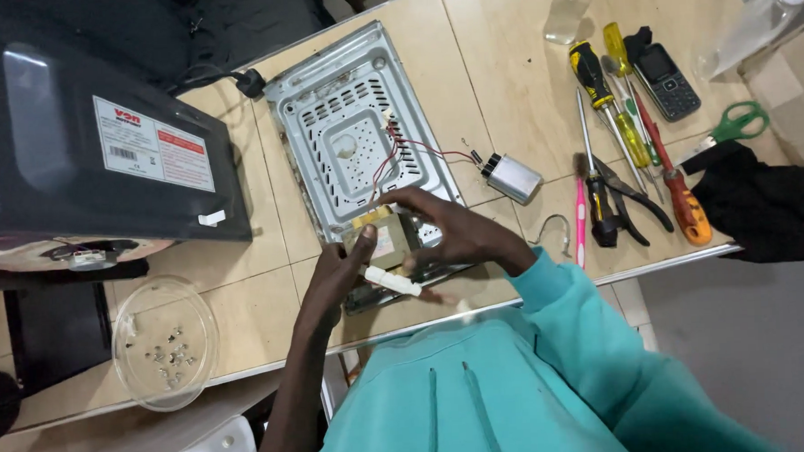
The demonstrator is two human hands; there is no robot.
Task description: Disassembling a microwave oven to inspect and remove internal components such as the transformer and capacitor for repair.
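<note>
A grey perforated metal base plate (345,121) from a microwave lies on the tiled table. A transformer block (386,242) sits at its near end, with red wires running to a silver capacitor (513,178). My left hand (339,271) pinches a small white cylindrical fuse holder (391,281) beside the transformer. Over the transformer's top curls my right hand (447,233), fingers touching it and the white part.
A black microwave casing (105,147) lies on its side at the left. A glass turntable plate (126,351) holds several screws. Screwdrivers (593,77), pliers (628,196), green scissors (737,121), a phone (669,81) and a black cloth (766,200) lie at the right.
</note>
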